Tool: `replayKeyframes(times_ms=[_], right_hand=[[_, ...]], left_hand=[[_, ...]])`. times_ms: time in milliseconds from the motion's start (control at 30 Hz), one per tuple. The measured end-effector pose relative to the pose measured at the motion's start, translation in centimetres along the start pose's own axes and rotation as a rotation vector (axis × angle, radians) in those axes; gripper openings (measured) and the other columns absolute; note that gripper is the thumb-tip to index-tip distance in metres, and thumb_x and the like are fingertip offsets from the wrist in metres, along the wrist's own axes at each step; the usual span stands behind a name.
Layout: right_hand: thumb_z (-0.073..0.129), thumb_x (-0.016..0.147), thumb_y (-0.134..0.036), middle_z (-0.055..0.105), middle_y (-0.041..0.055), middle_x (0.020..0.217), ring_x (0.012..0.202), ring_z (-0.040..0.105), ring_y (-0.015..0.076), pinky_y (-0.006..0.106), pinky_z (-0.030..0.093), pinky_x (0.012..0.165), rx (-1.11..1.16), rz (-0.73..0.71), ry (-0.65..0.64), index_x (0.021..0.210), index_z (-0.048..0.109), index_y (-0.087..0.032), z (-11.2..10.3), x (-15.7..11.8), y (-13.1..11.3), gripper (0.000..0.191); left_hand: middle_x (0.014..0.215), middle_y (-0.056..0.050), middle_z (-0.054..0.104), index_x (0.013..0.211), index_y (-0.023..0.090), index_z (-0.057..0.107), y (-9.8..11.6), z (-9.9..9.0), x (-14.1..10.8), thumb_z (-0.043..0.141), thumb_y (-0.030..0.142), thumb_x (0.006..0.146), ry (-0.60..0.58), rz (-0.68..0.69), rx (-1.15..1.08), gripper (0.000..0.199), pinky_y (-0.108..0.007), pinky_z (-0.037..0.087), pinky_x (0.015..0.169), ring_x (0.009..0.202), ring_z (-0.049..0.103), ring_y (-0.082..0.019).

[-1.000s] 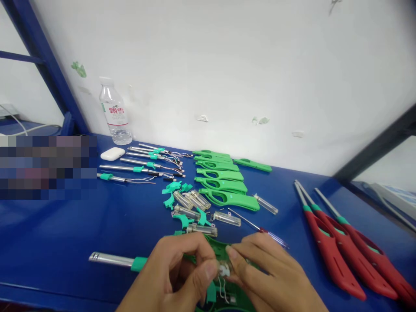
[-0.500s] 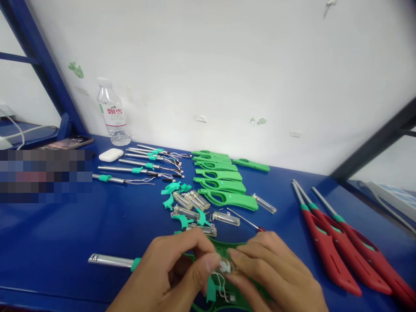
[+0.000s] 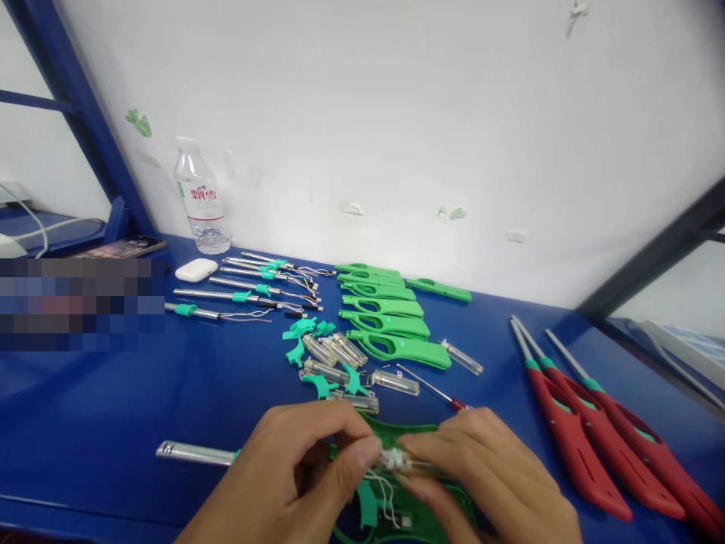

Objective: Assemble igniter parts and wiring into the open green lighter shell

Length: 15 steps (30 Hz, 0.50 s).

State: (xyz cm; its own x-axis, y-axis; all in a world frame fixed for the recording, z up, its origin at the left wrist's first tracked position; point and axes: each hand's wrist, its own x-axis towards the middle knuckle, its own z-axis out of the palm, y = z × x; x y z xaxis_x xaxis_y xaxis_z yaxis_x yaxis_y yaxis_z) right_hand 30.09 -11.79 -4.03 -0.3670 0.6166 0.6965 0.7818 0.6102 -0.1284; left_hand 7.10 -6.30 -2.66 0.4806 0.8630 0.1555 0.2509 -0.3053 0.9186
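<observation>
Thumb and fingers of my right hand grip a clear lighter fuel tank. Its white valve end points toward my left hand. My left thumb and forefinger pinch together at that end; whatever lies between them is hidden. Thin white wires hang below the fingertips. Under both hands lies an open green lighter casing, with a teal trigger piece in it. A metal lighter tube sticks out to the left from behind my left hand.
Beyond my hands lie several clear fuel tanks, teal triggers, a screwdriver and green casings. Wired metal tubes lie back left, near a water bottle and white case. Red lighters lie right.
The clear tank has turned to lie more lengthwise between my hands, showing more of its body. My right hand has shifted slightly right, while my left keeps its pinch.
</observation>
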Motion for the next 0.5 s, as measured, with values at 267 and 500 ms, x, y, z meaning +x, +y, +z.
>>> replayKeyframes(times_ms=[267,500], right_hand=[[0.065,0.111,-0.030,0.082,-0.0067,0.094,0.080,0.078,0.0110,0.025,0.053,0.094,-0.105,0.022,0.022,0.119,0.068,-0.026,0.30,-0.42,0.41,0.009],[0.066,0.111,-0.030,0.081,-0.0055,0.090,0.077,0.077,0.0116,0.025,0.056,0.090,-0.087,0.023,0.016,0.118,0.069,-0.026,0.24,-0.20,0.26,0.009]], left_hand=[[0.082,0.006,0.076,0.098,0.029,0.075,0.19,-0.82,-0.30,0.052,0.024,0.108,0.144,0.402,0.400,0.025,-0.018,0.053,0.056,0.057,0.065,-0.011],[0.108,0.002,0.083,0.115,0.031,0.075,-0.06,-0.72,0.08,0.057,0.022,0.108,0.191,0.441,0.405,0.021,-0.015,0.060,0.063,0.073,0.078,-0.012]])
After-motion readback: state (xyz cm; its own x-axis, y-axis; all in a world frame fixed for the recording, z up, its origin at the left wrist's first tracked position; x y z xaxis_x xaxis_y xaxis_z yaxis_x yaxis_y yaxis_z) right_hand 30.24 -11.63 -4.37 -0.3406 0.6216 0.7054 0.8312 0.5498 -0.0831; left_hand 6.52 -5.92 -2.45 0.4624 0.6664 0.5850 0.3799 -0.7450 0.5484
